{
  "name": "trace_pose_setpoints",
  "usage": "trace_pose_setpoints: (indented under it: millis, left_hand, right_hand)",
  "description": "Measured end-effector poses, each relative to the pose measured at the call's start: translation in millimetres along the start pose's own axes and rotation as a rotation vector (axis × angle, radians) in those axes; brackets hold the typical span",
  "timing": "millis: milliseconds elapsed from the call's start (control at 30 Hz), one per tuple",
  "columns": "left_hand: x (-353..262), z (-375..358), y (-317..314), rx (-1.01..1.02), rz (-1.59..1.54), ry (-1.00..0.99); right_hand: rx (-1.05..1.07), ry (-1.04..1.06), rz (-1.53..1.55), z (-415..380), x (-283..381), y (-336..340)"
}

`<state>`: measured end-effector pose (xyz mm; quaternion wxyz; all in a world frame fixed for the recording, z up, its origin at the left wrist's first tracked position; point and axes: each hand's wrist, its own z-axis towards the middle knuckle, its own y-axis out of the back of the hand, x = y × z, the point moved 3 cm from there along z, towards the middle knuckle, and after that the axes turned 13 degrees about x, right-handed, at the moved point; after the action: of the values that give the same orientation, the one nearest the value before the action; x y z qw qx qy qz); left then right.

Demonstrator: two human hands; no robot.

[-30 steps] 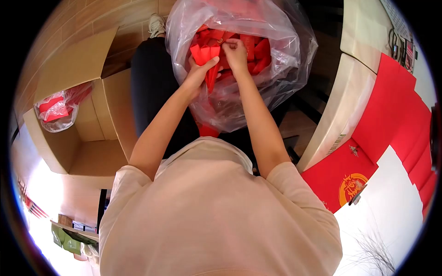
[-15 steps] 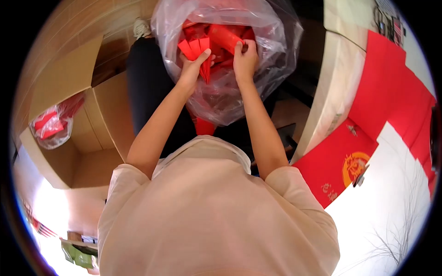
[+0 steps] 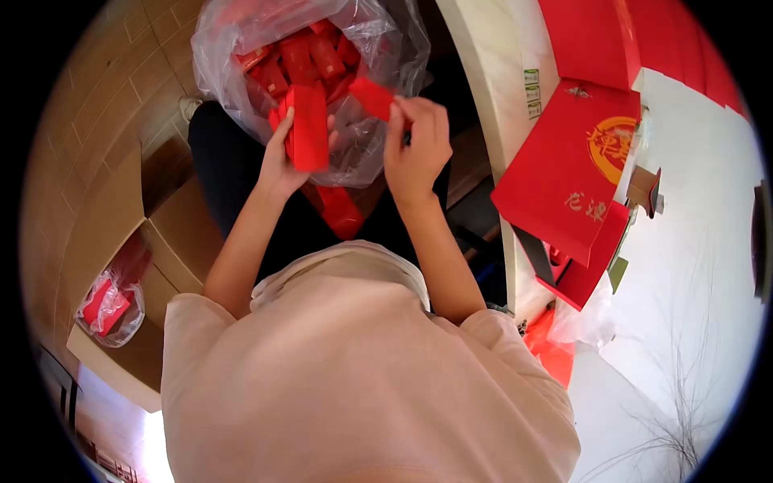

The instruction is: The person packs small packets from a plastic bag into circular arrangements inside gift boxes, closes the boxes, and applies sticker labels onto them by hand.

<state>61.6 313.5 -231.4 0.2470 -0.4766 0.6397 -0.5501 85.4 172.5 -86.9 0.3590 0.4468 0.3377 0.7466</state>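
Note:
Over the near edge of a clear plastic bag point(image 3: 213, 68), my left hand point(image 3: 282, 161) is closed on a stack of flat red packets point(image 3: 311, 133). To its right, my right hand point(image 3: 419, 145) pinches the end of a single red packet point(image 3: 372, 98), which is apart from the stack. Inside the bag lie several small red boxes point(image 3: 296, 58) with gold marks. Another red piece point(image 3: 340, 211) rests between the legs, below the bag.
An open cardboard box point(image 3: 109, 193) at the left has a clear bag with red items point(image 3: 109, 306). On the right, a large red box point(image 3: 564, 169) with gold print stands on a white table point(image 3: 676, 241). A twiggy branch pattern shows at lower right.
The view has turned, so the bag sits further left and the large red box shows more fully. My right hand has moved away from the bag's opening with a packet.

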Motion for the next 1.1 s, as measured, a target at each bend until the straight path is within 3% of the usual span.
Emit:
trace_pose_setpoints:
  millis: [100, 133, 167, 267, 333, 367, 400, 433, 500, 567, 633, 700, 767, 800, 900, 1100]
  left_hand:
    - [20.8, -15.9, -13.4, 0.036, -0.052, 0.088]
    - [29.2, -18.9, -23.7, 0.164, -0.071, 0.157]
    - [37.6, -21.1, -28.6, 0.074, 0.036, 0.125]
    - [50.8, -34.1, -54.6, 0.274, 0.151, 0.226]
    - [57.5, -51.1, -60.7, 0.239, 0.299, 0.388]
    - [62.7, -59.7, -65.1, 0.242, 0.307, 0.384]
    - [65.6, -67.4, -67.3, 0.168, 0.517, 0.339]
    - [66.4, -72.2, -70.6, 0.093, 0.726, 0.291]
    - [73.2, -82.8, -81.7, 0.124, 0.709, 0.351]
    - [83.8, -100.1, -96.5, 0.230, 0.972, 0.416]
    - [95.9, -114.0, -101.8, 0.241, 0.956, 0.526]
    - [110.7, -120.1, -105.4, 0.425, 1.322, 0.680]
    - [126.2, -123.1, -116.3, 0.430, 1.323, 0.977]
    - [134.7, -123.4, -121.1, 0.457, 1.427, 1.153]
    - [147.3, -126.4, -105.5, 0.498, 1.587, 1.209]
    - [175.0, -85.2, -126.1, 0.487, 1.696, 1.545]
  right_hand:
    - [0.066, 0.322, 0.058, -24.8, 21.9, 12.1]
    - [0.124, 0.362, 0.052, -37.3, 28.2, 10.8]
    - [0.183, 0.405, 0.046, -50.9, 34.4, 10.2]
    - [0.332, 0.350, 0.036, -77.9, 43.7, 25.8]
    - [0.387, 0.362, 0.126, -83.8, 45.9, 44.0]
    - [0.447, 0.349, 0.215, -87.4, 44.9, 54.3]
    - [0.531, 0.359, 0.302, -91.6, 42.3, 64.2]
    - [0.521, 0.361, 0.304, -93.6, 40.7, 76.1]
    - [0.370, 0.398, 0.226, -94.1, 39.7, 104.3]
    - [0.377, 0.340, 0.056, -92.1, 34.2, 124.9]
    - [0.453, 0.302, 0.084, -94.0, 30.0, 136.7]
    - [0.611, 0.398, 0.043, -100.7, 32.4, 143.9]
    - [0.730, 0.424, 0.089, -120.0, 32.2, 145.4]
    - [0.771, 0.410, 0.109, -133.4, 31.1, 148.1]
    - [0.860, 0.296, 0.158, -172.6, 23.9, 144.3]
    - [0.668, -0.054, 0.346, -187.2, 12.4, 168.5]
